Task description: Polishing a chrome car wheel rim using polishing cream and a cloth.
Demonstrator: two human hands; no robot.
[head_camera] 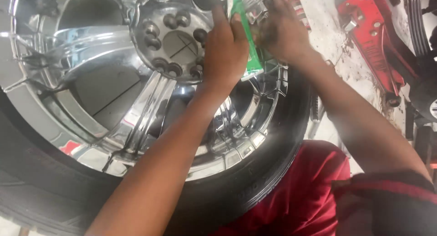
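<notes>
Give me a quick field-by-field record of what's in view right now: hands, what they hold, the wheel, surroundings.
left hand: over the wheel's hub, fingers closed around a green tube
right hand: at the upper part of the same tube, by the rim
wheel: chrome spoked rim, lug holes visible around the centre
tyre: black, mounted around the rim
red machine: to the right, on a dirty floor
clothing: red garment at the bottom of the view

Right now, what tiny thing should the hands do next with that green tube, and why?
Probably squeeze gently. The left hand grips the green tube against the shiny chrome wheel, and the right hand steadies its upper end near the rim, so a soft squeeze seems the likely next step.
</notes>
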